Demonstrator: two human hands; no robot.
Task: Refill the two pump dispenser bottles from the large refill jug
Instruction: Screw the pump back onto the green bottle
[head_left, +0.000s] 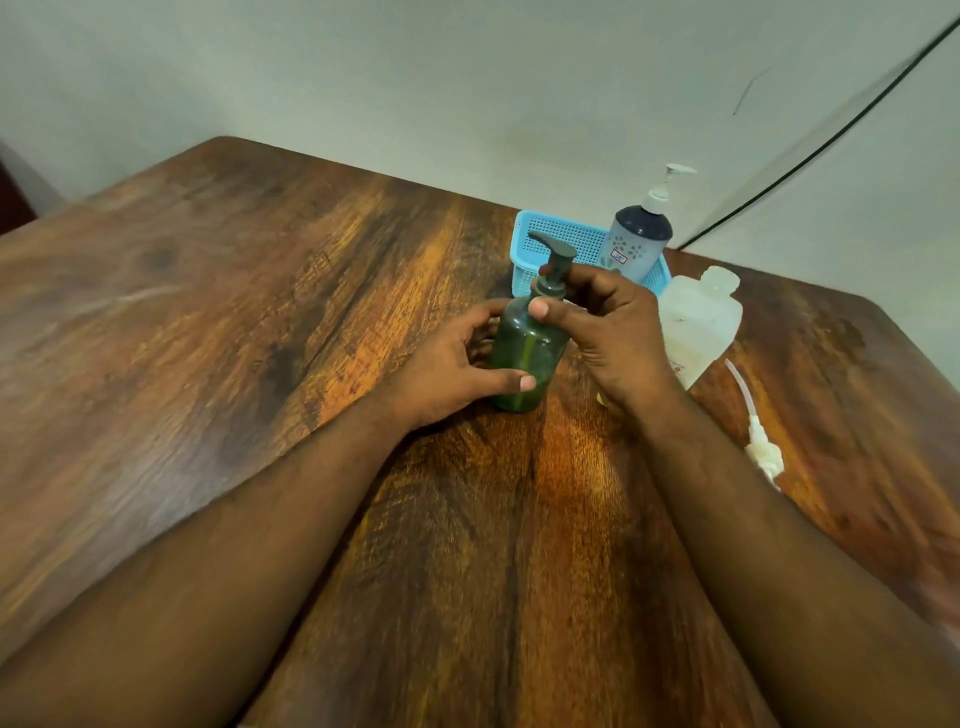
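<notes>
At the middle of the wooden counter (260, 338), the green pump dispenser bottle (524, 358) is standing upright, its long axis vertical and its dark pump head (553, 254) pointing toward the person's left. Both hands are working at this bottle. The left hand (457, 364) is curling round the lower body from the left side, thumb lying across the front near the base, steadying it. The right hand (608, 327) is coming in from the right and above, with its fingers closing round the pump collar at the neck; the thumb tip is pressing on the shoulder of the bottle. Judging from this grip, the collar is about to be turned about the vertical axis, so the right hand is the working hand.

Behind and to the right, the second pump bottle (640, 241), white-capped, is standing in a blue basket (550, 244). The translucent refill jug (698, 327) is resting just beside the right hand, with a loose white pump tube (758, 436) lying nearby.
</notes>
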